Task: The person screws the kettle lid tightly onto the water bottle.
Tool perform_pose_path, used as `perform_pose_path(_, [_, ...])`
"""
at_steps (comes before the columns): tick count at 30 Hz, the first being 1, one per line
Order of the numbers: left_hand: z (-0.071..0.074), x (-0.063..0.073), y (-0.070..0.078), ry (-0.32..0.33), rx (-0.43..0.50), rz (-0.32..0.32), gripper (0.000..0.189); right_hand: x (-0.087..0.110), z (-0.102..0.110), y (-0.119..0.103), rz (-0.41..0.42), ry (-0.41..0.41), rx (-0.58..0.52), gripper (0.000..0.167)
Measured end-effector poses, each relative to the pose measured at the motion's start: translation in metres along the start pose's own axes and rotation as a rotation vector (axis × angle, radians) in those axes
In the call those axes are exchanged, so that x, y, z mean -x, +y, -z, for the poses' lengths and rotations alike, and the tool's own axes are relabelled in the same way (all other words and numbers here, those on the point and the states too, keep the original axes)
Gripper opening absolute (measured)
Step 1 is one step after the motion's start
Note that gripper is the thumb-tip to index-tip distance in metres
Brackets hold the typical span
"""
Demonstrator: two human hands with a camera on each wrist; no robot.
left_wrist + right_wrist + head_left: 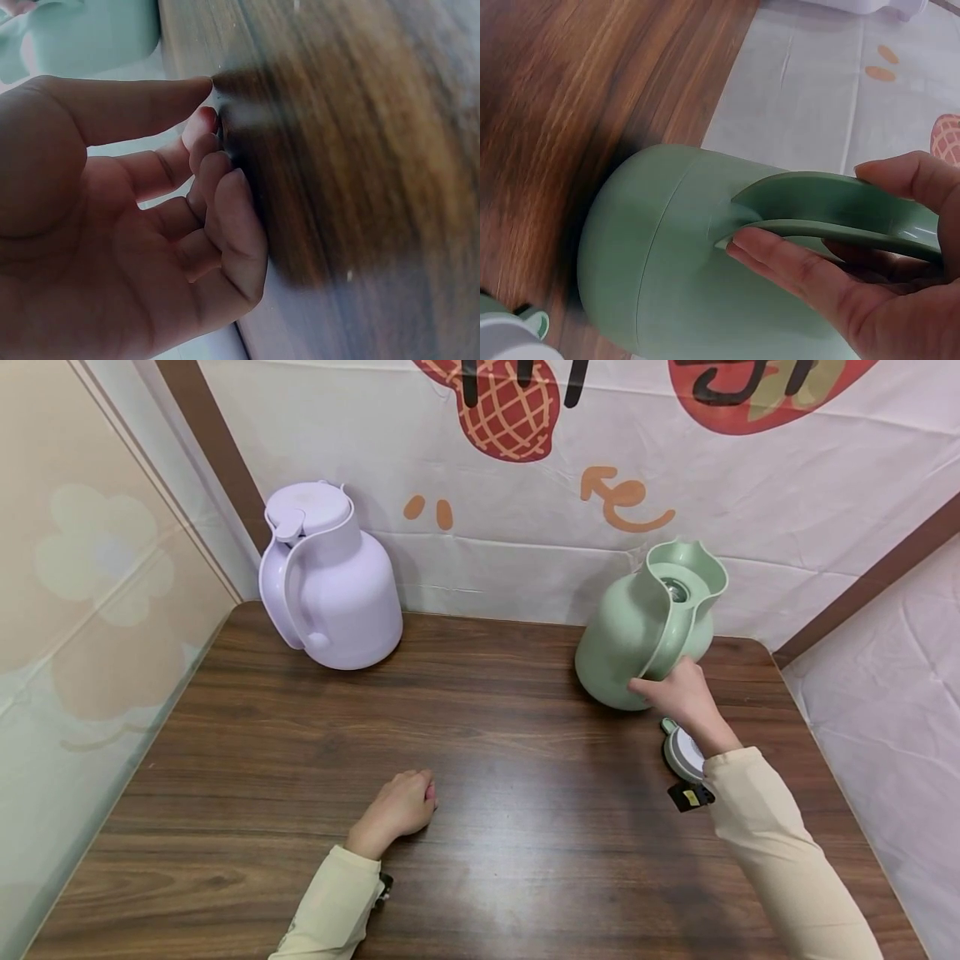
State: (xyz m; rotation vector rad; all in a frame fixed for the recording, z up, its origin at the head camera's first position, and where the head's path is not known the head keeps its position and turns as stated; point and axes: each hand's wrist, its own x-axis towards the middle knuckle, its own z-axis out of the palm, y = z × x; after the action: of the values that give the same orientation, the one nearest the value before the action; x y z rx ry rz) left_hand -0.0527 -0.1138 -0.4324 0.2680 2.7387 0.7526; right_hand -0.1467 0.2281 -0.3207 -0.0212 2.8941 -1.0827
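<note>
A green vacuum jug (618, 635) is at the back right of the table, its top open without a lid. My right hand (682, 693) holds its handle (810, 229), thumb on one side and fingers on the other. By the right wrist lies the jug's round lid (681, 756), grey-white with a green tab, partly hidden by the sleeve. My left hand (401, 802) rests on the table near the middle with its fingers loosely curled. In the left wrist view, nothing lies between the thumb and fingertips (236, 202).
A lilac vacuum jug (348, 602) with its lid on stands at the back left of the wooden table (480, 735). A printed white cloth (510, 568) hangs right behind the table's back edge, with further cloth walls at left and right.
</note>
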Motion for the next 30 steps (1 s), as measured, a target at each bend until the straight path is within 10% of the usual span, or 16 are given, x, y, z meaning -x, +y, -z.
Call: perform_pose_path(30, [0.001, 0.000, -0.001, 0.013, -0.009, -0.005, 0.024, 0.003, -0.034, -0.035, 0.130, -0.072, -0.014, 0.039])
